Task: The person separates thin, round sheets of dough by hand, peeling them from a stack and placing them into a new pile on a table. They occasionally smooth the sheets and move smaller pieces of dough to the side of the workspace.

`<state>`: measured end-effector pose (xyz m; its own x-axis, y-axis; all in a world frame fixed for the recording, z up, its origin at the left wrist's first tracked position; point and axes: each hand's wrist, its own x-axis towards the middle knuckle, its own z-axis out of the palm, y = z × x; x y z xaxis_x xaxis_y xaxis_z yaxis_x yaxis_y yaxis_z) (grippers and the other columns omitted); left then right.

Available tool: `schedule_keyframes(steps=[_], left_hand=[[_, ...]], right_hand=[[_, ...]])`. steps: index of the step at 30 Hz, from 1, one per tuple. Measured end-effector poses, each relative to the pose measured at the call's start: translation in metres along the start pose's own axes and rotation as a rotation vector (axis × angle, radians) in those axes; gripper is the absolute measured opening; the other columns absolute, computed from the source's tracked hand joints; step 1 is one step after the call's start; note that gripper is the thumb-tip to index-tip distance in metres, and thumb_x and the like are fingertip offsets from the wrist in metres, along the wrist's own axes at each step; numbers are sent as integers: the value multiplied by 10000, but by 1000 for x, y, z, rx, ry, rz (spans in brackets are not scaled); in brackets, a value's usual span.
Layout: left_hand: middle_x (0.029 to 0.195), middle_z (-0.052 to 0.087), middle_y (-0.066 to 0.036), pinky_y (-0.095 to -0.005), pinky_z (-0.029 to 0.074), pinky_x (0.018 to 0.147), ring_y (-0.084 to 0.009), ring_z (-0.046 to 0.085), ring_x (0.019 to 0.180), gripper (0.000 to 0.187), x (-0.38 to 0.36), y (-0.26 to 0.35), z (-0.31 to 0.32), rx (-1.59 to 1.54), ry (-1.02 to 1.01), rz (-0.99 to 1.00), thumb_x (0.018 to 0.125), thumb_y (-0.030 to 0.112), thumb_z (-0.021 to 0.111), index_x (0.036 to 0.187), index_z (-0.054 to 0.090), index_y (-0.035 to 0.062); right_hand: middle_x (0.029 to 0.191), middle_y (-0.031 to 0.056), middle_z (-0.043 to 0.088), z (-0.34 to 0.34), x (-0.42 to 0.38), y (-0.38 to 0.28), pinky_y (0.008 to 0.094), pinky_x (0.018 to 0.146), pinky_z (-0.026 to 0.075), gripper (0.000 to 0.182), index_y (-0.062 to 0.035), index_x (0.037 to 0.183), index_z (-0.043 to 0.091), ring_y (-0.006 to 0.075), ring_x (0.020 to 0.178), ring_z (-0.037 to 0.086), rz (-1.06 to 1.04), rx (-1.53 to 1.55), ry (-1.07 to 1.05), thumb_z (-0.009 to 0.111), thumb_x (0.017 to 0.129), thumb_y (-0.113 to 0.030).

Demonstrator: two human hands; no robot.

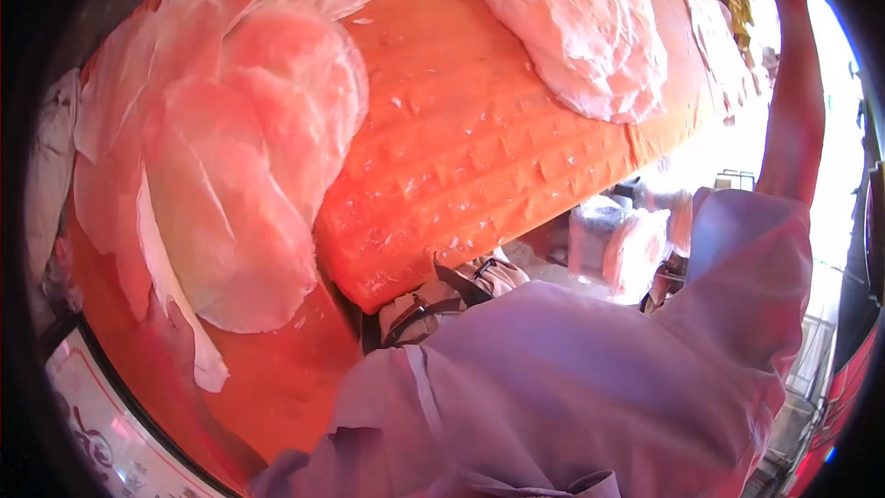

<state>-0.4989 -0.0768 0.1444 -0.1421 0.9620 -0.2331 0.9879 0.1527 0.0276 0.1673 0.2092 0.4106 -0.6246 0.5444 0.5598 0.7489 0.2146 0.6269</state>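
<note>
Touching a pale sheet [206, 364]: left hand [171, 332]; plastic bags' [638, 254] contents unclear.

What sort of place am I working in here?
Probably a small textile or padding workshop, though I can't be certain: thin, pale, soft-looking sheets lie heaped on a broad orange-covered table, and pale, wrapped-looking bundles sit beyond its edge.

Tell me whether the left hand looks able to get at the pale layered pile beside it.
Probably yes: the left hand, though blurred, is right by the loose flap of the pale layered pile, and nothing visible blocks the way.
</note>
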Motion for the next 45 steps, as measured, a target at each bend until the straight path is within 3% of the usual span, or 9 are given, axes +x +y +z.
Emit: schedule_keyframes(steps=[6,10,12,20,22,33,34,40,45], left_hand=[[1196,595,-257,-387,451,946,-383,585,1092,433,-5,92,-49,-66,259,336,912,110,541,1310,478,-47],[1227,588,-219,-356,439,961,-317,586,1099,430,-1,162,-89,-141,221,411,913,115,557,1290,485,-79],[1235,581,-211,-352,439,962,-294,582,1105,428,9,204,-101,-375,259,411,908,112,562,1279,492,-89],[1255,556,-169,-348,428,971,-255,554,1119,460,60,305,-91,-1713,304,144,889,143,582,1300,497,-46],[1196,581,-155,-369,466,940,-253,564,1108,416,58,313,-49,-1805,296,42,896,121,575,1257,510,-75],[1318,507,-153,-408,418,999,-261,494,1197,488,-44,329,151,-1948,218,-238,859,45,594,1326,457,15],[1332,496,-146,-414,396,1018,-259,479,1211,481,-46,329,148,-1976,212,-216,865,57,593,1323,452,18],[1314,510,-82,-353,452,911,-227,506,1158,500,-46,349,122,-2465,33,-25,985,398,465,1351,427,59],[1052,596,-32,-261,477,753,-120,569,920,312,-38,341,127,-2156,57,-46,972,277,547,1181,535,46]], right_hand=[[709,86,649,50,-164,-17,311,537,469,123,-38,830,687,195,606,596,51,65,-319,581,839,-100],[769,90,645,92,-312,-131,334,655,520,154,-46,834,671,263,760,654,1213,1231,-773,538,869,-115],[732,107,607,101,-368,-160,404,654,518,317,-78,1087,621,296,747,645,-112,372,-548,536,784,-33],[873,138,658,64,-351,-13,410,692,525,423,-131,1188,613,312,806,650,318,642,-272,524,792,-10],[834,86,648,16,-311,-4,390,603,522,368,-114,1150,626,282,736,633,382,233,-385,558,796,-38],[940,149,644,-14,-356,-232,450,700,503,373,-75,1113,638,362,843,630,405,1005,-977,652,741,-74],[938,176,651,-22,-338,-260,440,697,514,345,-62,1104,639,368,821,645,499,1235,-642,676,765,-117],[1015,162,676,-42,-233,-371,373,775,531,505,-24,1136,636,294,892,659,332,1687,-486,795,712,-246],[844,193,671,-38,-233,-382,375,686,535,385,7,987,689,322,756,664,439,1835,-560,757,697,-238]])
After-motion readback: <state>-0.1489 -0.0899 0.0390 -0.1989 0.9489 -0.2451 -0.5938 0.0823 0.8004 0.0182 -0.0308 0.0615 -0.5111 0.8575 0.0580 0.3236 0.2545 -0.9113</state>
